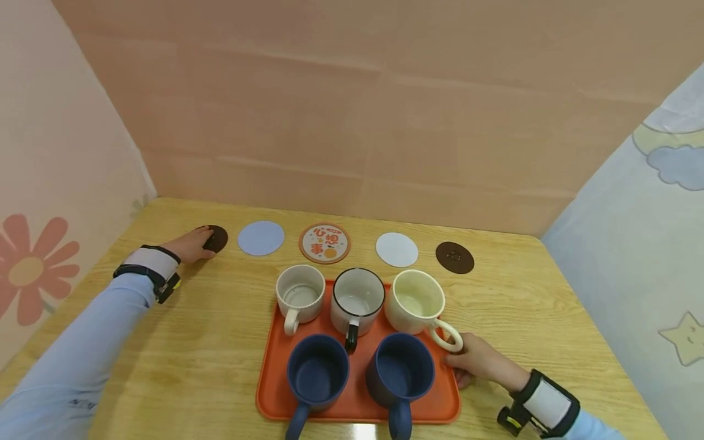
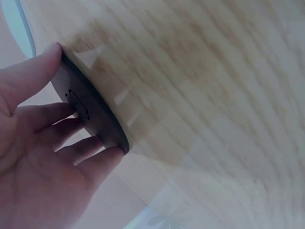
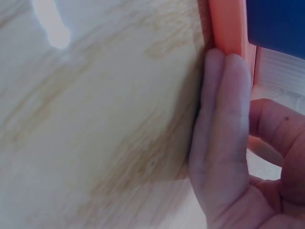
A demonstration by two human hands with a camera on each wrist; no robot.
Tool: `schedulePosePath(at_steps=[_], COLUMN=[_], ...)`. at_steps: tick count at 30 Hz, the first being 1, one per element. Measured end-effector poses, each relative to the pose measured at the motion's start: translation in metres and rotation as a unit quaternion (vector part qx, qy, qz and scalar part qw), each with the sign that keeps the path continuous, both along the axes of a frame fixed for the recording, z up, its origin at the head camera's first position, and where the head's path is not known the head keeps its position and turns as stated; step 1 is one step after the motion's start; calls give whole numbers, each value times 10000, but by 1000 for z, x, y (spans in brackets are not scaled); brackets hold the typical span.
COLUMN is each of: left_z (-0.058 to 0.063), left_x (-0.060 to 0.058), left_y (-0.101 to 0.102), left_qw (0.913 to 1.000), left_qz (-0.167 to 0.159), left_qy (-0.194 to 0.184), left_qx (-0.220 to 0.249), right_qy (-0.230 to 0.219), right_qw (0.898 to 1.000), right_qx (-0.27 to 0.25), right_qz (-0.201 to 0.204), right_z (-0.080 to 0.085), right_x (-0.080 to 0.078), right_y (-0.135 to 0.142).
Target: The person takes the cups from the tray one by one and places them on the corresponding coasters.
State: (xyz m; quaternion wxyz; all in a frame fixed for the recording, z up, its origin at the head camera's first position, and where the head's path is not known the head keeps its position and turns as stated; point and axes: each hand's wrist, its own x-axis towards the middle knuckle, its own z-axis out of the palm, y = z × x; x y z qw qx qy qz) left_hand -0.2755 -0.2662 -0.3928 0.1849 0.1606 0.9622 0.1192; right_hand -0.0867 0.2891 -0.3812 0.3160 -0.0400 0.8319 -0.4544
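My left hand (image 1: 189, 246) is at the far left, with its fingers on a round dark brown coaster (image 1: 217, 239). In the left wrist view the thumb is at one edge of this coaster (image 2: 90, 105) and the fingers reach across to the opposite edge. The right hand (image 1: 474, 357) holds the right rim of an orange tray (image 1: 357, 413); straight fingers lie along its outer side, the thumb bends inward. Nearest to that hand is a cream mug (image 1: 416, 299) with its handle toward the fingers. Two navy mugs (image 1: 318, 371) stand in the tray's front row.
The tray's back row has a small white mug (image 1: 299, 293) and a white mug with black rim and handle (image 1: 357, 302). Behind lie a pale lavender coaster (image 1: 261, 238), a printed one (image 1: 324, 243), a white one (image 1: 397, 249) and another dark brown one (image 1: 454, 257). Walls bound the table.
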Motion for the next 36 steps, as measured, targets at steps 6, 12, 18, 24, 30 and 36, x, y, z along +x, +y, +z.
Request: schedulePosePath(at_steps=[6,12,18,24,30,36], left_z=[-67,-52,9,34,51,59], left_x=[-50,-45,-5,15,28,49], left_y=[-50,-41,-6,6,17,33], left_qw=[9985,9993,9983,9940,9904,9830], left_qz=[-202,-29,53,265,455,612], left_qy=[314,219,329,193,356,435], left_qx=[407,296,471,1046,1254,1677], right_qy=[57,79,58,62,12,23], right_qw=[10000,9999,9998,9998,9998,9997], right_qx=[-70,-109,-157,-184,-208,-225], right_qz=[31,41,59,110,81,95], right_z=[0,-1,-3,-2,-1,-2], right_x=[1,1,1,2,0,-1], right_y=[-1,-2,0,1,2,1])
